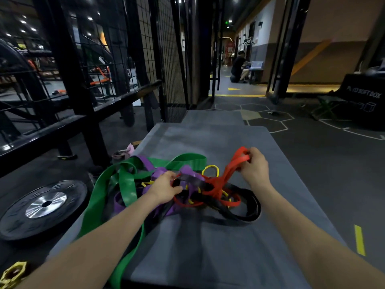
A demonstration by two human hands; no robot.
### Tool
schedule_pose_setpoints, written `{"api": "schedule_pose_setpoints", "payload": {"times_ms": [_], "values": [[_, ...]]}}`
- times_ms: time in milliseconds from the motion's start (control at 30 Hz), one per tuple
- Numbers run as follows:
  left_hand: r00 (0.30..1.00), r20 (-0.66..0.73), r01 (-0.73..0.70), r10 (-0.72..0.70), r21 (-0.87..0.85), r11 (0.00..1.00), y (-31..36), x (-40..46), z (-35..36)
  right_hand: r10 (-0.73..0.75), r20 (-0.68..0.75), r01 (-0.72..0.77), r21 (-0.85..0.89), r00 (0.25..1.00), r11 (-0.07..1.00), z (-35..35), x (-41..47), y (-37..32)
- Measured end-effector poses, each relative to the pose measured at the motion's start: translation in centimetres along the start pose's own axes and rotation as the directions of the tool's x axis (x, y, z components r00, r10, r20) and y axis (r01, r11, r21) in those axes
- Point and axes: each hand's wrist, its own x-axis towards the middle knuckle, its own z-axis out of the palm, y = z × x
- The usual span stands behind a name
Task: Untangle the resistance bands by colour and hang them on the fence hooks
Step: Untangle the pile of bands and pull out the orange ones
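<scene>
Two bare arms reach in from the bottom edge, and the shoulders are cut off. At the bottom left corner sits a yellow thing (13, 274) that is partly cut off and too dark to name. The arms stretch over a grey table (218, 247) with a soft-looking top. A big black weight plate (44, 207) lies on the floor just left of the table.

In the middle of the table lies a messy pile of stretchy bands. The green band (125, 184) is wide and runs from the pile down off the near edge, where it is cut off. The purple band (158, 172) weaves under the green one, and much of it is hidden. The left hand (164, 189) rests on the pile, and its fingers (174, 177) curl down into the bands. I cannot tell which band they pinch. The black band (248, 211) loops out to the right. A thin yellow band (210, 170) pokes up behind the pile, mostly hidden.

The right hand (253, 166) holds one end of the red band (237, 160) up off the table, its fingers pinching the loop. The rest of the red band is knotted into the pile.

Something pink (126, 152) lies on the floor past the table's left edge, half hidden. A black wire fence (116, 65) stands on the left. No hooks are clear in the dark. Far down the hall a person (238, 66) kneels, small and blurry.
</scene>
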Motion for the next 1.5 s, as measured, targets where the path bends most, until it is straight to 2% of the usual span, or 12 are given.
{"api": "schedule_pose_setpoints", "payload": {"times_ms": [167,267,333,400,467,600,767,967,1067,1233,1400,1500], "values": [[0.997,-0.050,-0.043,0.050,0.131,0.990,1.6,0.0,1.0,0.018,0.000,-0.018,-0.031,1.000,0.999,-1.2,1.0,-1.0],[0.962,-0.099,-0.237,0.253,0.153,0.959,3.6,0.1,1.2,0.060,0.026,-0.059,-0.024,0.998,0.998,-1.8,1.2,-1.1],[0.930,0.004,-0.358,0.368,0.236,0.903,5.0,0.1,1.7,0.075,0.047,-0.075,-0.010,0.996,0.997,-2.3,1.2,-1.4],[0.933,0.157,-0.359,0.323,0.449,0.818,6.1,0.3,2.4,0.090,0.047,-0.090,0.001,0.995,0.996,-3.0,1.4,-1.9],[0.951,0.159,-0.308,0.266,0.552,0.775,6.6,0.6,2.5,0.111,0.005,-0.111,0.028,0.994,0.993,-4.2,1.6,-2.2],[0.957,-0.001,-0.269,0.289,0.366,0.891,7.9,1.9,-0.2,0.163,-0.108,-0.154,0.079,0.981,0.985,-6.9,2.9,-2.0],[0.954,-0.207,-0.202,0.216,0.086,0.976,8.8,3.2,-3.9,0.142,-0.114,-0.126,0.136,0.983,0.983,-7.0,4.0,-3.2],[0.963,-0.257,-0.091,0.086,-0.011,0.996,7.2,3.2,-4.3,0.198,-0.114,-0.191,0.063,0.974,0.979,-6.0,3.8,-3.0],[0.967,-0.254,-0.055,0.015,-0.152,0.987,6.9,3.2,-3.9,0.227,-0.086,-0.229,-0.014,0.970,0.973,-5.1,2.8,-1.6],[0.969,-0.245,-0.126,0.043,-0.333,0.935,6.6,3.3,-4.8,0.167,0.252,-0.046,-0.427,0.953,0.903,-3.3,0.7,0.6],[0.979,-0.185,-0.152,0.087,-0.375,0.914,6.4,2.1,-5.5,0.252,0.495,0.108,-0.590,0.831,0.800,-2.4,-0.1,0.3],[0.979,-0.170,-0.171,0.113,-0.381,0.909,5.7,2.2,-5.0,0.189,0.577,0.194,-0.535,0.794,0.822,-1.4,-0.6,-0.3]]}}
